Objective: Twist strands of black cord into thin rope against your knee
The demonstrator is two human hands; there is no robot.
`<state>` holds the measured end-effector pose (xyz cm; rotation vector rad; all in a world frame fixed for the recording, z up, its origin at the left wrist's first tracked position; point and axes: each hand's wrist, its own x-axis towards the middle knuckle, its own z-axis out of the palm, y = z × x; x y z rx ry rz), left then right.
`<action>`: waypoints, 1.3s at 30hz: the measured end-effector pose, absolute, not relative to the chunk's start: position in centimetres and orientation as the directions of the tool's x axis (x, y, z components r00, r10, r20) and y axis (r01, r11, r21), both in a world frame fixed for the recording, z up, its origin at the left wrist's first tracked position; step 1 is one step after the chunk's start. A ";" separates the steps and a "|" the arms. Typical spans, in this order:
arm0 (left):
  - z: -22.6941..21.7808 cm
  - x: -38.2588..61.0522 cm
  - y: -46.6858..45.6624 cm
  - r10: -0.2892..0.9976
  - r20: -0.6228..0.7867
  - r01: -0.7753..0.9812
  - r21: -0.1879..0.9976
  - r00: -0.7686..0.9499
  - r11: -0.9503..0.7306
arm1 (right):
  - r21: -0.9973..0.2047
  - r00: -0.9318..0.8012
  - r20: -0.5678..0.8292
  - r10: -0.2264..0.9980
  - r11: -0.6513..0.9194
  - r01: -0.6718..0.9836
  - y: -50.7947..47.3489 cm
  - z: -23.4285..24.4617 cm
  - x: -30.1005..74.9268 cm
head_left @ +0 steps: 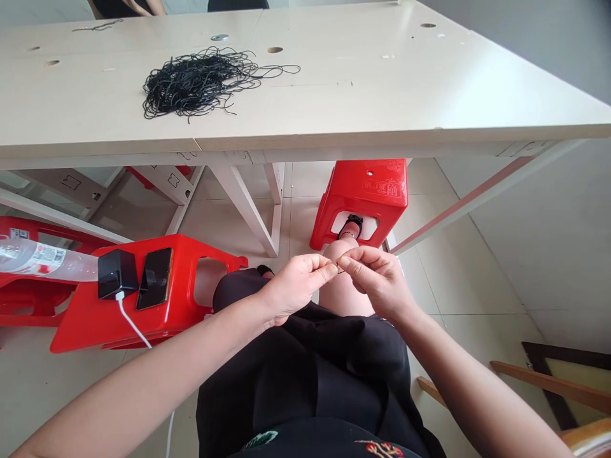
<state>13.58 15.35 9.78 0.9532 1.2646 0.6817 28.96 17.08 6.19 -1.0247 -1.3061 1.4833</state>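
My left hand (pixel 296 283) and my right hand (pixel 375 277) meet above my lap, fingertips pinched together. Between them is a tiny dark piece (pixel 340 270), thin like a cord; I cannot make out more of it. Both hands are closed in a pinch. A tangled pile of thin black cords (pixel 200 79) lies on the pale table (pixel 363 95) ahead, well beyond my hands. I sit with a black skirt (pixel 310 369) over my knees.
A red stool (pixel 157 299) to my left carries a black power bank (pixel 117 273) with a white cable and a phone (pixel 155 278). A plastic bottle (pixel 38 259) lies further left. Another red stool (pixel 365 191) stands under the table. A wooden frame (pixel 554 381) lies at the right.
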 end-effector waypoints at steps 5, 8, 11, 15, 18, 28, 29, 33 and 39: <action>10.2 12.9 15.3 0.781 -0.550 0.111 0.832 0.295 0.544 | -0.997 -0.325 -0.026 0.945 -0.050 -0.067 17.0 6.5 29.1; 10.5 12.8 15.3 0.822 -0.509 0.079 0.858 0.256 0.507 | -0.994 -0.397 -0.057 0.916 -0.091 -0.067 17.1 6.8 29.4; 10.6 13.0 15.2 0.853 -0.483 0.002 0.870 0.198 0.493 | -0.988 -0.436 -0.084 0.896 -0.133 -0.083 17.2 7.2 29.5; 10.2 13.3 15.0 0.853 -0.500 -0.114 0.848 0.150 0.518 | -0.983 -0.429 -0.129 0.894 -0.171 -0.063 17.2 7.8 29.2; 9.9 13.5 15.0 0.850 -0.513 -0.179 0.831 0.124 0.527 | -0.980 -0.425 -0.147 0.893 -0.189 -0.057 17.2 7.8 28.8; 8.9 14.1 14.7 0.920 -0.387 -0.104 0.914 0.065 0.392 | -0.975 -0.491 -0.213 0.845 -0.212 0.058 16.8 7.0 29.3; 8.9 14.1 14.7 0.931 -0.360 -0.085 0.928 0.058 0.364 | -0.977 -0.516 -0.206 0.831 -0.203 0.064 16.8 7.0 29.4; 8.4 14.3 14.8 0.963 -0.262 -0.018 0.965 0.057 0.263 | -0.970 -0.589 -0.155 0.793 -0.234 -0.061 16.9 6.9 29.6; 8.2 14.4 15.1 0.971 -0.229 0.024 0.973 0.066 0.228 | -0.986 -0.480 -0.124 0.868 -0.161 -0.037 17.4 6.7 29.5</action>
